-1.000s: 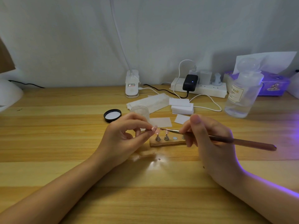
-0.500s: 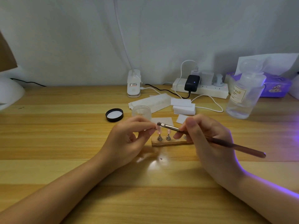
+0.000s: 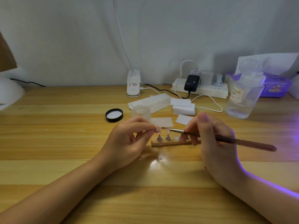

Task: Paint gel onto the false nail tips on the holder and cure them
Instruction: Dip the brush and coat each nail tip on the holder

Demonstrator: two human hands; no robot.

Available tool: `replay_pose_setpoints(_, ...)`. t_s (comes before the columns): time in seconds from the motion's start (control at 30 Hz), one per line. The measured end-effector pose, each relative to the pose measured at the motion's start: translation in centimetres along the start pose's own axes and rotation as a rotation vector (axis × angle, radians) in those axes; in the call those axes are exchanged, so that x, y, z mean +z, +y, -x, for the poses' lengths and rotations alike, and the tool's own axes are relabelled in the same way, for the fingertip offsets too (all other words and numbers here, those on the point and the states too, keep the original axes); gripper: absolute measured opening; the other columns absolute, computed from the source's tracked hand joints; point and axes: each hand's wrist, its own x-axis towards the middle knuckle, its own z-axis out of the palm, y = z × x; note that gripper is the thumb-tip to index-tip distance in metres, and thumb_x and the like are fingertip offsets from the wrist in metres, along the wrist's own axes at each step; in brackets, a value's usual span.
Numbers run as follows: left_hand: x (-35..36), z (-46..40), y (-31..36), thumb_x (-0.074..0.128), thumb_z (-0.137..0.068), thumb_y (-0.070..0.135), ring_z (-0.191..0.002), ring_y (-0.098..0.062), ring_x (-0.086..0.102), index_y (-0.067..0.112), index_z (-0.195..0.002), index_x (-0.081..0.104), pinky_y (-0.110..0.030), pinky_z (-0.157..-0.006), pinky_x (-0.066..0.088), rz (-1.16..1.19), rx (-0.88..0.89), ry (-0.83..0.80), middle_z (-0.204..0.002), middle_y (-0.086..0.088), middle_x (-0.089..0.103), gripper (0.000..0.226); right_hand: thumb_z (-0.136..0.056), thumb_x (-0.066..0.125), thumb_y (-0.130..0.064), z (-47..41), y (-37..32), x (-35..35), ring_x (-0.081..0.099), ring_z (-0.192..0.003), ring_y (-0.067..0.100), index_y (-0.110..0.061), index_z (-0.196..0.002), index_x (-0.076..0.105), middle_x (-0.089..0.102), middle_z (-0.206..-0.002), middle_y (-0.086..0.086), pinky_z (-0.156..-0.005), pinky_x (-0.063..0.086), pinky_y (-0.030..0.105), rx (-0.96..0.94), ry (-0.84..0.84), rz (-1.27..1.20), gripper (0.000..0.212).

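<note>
a: status?
b: wooden surface (image 3: 48,143). both forearms come in from the near edge, hands meet mid-surface over the wooden holder (image 3: 171,143).
a: left hand?
b: left hand (image 3: 127,139) curled, thumb and forefinger pinching a pink nail tip (image 3: 158,128) just above the holder's left end.
a: right?
b: right hand (image 3: 215,143) clamped on the brush (image 3: 226,139), pen-style. handle points right, bristle end sits just beside the pinched tip. can't tell if touching.
a: holder?
b: two metal cone stands (image 3: 163,137) upright on it, a second tip on the right one, a round disc beside them.
a: labels?
b: clear bottle (image 3: 242,97) far right reads "nail"; smaller print unreadable. open jar (image 3: 141,111) behind the left hand, black lid (image 3: 114,115) beside it.
</note>
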Motion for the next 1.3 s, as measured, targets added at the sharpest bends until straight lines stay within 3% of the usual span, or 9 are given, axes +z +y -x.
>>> replay_pose_setpoints(0.07, 0.03, -0.01, -0.04, 0.057, -0.082, 0.010, -0.062, -0.033, 0.056, 0.026, -0.092, 0.065, -0.043, -0.038, 0.037, 0.004, -0.009, -0.003, -0.084, 0.003, 0.064, 0.021, -0.091, 0.036, -0.031, -0.04, 0.07, 0.05, 0.050, -0.051, 0.007, -0.014, -0.072, 0.059, 0.064, -0.066, 0.001, -0.052, 0.038, 0.014, -0.001, -0.044, 0.032, 0.033)
replay_pose_setpoints(0.2, -0.01, 0.03, -0.05, 0.057, -0.081, 0.010, -0.066, -0.027, 0.057, 0.030, -0.091, 0.063, -0.044, -0.042, 0.040, 0.012, -0.026, -0.004, -0.084, 0.004, 0.064, 0.024, -0.096, 0.043, -0.027, 0.03, 0.09, 0.05, 0.055, -0.058, -0.002, -0.008, -0.071, 0.061, 0.063, -0.062, 0.007, -0.059, 0.039, 0.008, 0.029, -0.093, 0.034, 0.037)
replay_pose_setpoints(0.37, -0.09, 0.04, 0.01, 0.057, -0.081, 0.011, -0.066, -0.031, 0.057, 0.032, -0.092, 0.063, -0.045, -0.043, 0.041, 0.025, -0.042, -0.015, -0.087, 0.007, 0.065, 0.024, -0.089, 0.036, -0.025, 0.15, -0.08, -0.03, 0.051, -0.046, 0.001, -0.011, -0.058, 0.059, 0.058, -0.052, 0.015, -0.052, 0.039, 0.010, 0.098, 0.034, -0.057, 0.042)
replay_pose_setpoints(0.53, -0.06, 0.04, -0.01, 0.057, -0.081, 0.011, -0.066, -0.027, 0.057, 0.032, -0.090, 0.063, -0.044, -0.044, 0.041, 0.016, -0.037, -0.013, -0.085, 0.005, 0.065, 0.024, -0.092, 0.036, -0.018, 0.03, 0.06, 0.07, 0.055, -0.057, -0.002, -0.008, -0.071, 0.060, 0.063, -0.061, 0.005, -0.058, 0.039, 0.008, 0.018, -0.065, 0.015, 0.033)
replay_pose_setpoints(0.8, 0.00, 0.05, -0.23, 0.057, -0.082, 0.010, -0.065, -0.020, 0.056, 0.032, -0.090, 0.064, -0.043, -0.041, 0.038, 0.003, -0.030, 0.019, -0.086, 0.016, 0.064, 0.025, -0.091, 0.035, -0.023, 0.05, -0.27, 0.09, 0.052, -0.048, 0.002, -0.010, -0.060, 0.059, 0.058, -0.055, 0.014, -0.052, 0.038, 0.009, 0.100, 0.024, -0.035, 0.040)
replay_pose_setpoints(0.9, 0.03, 0.03, -0.20, 0.058, -0.081, 0.011, -0.065, -0.017, 0.056, 0.033, -0.089, 0.062, -0.042, -0.039, 0.036, -0.006, -0.005, 0.041, -0.086, 0.018, 0.063, 0.024, -0.098, 0.035, -0.033, -0.11, -0.43, 0.15, 0.055, -0.048, 0.020, -0.010, -0.071, 0.060, 0.064, -0.062, 0.007, -0.045, 0.036, 0.017, 0.094, 0.051, -0.038, 0.043)
replay_pose_setpoints(1.03, 0.02, 0.02, -0.18, 0.060, -0.081, 0.012, -0.065, -0.018, 0.058, 0.026, -0.091, 0.065, -0.041, -0.037, 0.038, -0.005, 0.036, 0.047, -0.085, 0.010, 0.066, 0.017, -0.082, 0.034, -0.048, -0.15, -0.58, 0.09, 0.050, -0.041, 0.018, -0.012, -0.073, 0.061, 0.066, -0.060, 0.009, -0.046, 0.039, 0.014, 0.100, 0.041, -0.049, 0.046)
replay_pose_setpoints(1.2, 0.05, 0.03, -0.08, 0.059, -0.082, 0.024, -0.062, -0.021, 0.059, 0.017, -0.093, 0.066, -0.039, -0.038, 0.039, 0.002, 0.097, 0.044, -0.081, -0.001, 0.068, 0.015, -0.079, 0.058, -0.044, -0.38, -0.39, -0.20, 0.060, -0.073, 0.004, -0.023, -0.086, 0.062, 0.066, -0.080, -0.011, -0.060, 0.045, 0.015, 0.043, -0.088, 0.207, 0.022)
replay_pose_setpoints(1.3, 0.06, 0.01, -0.12, 0.059, -0.081, 0.022, -0.061, -0.017, 0.059, 0.016, -0.095, 0.066, -0.036, -0.038, 0.039, -0.008, 0.122, 0.029, -0.080, -0.002, 0.069, 0.017, -0.068, 0.074, -0.039, -0.36, -0.14, 0.07, 0.059, -0.090, -0.001, -0.027, -0.097, 0.058, 0.063, -0.095, -0.014, -0.070, 0.043, 0.010, -0.001, -0.168, 0.359, 0.035)
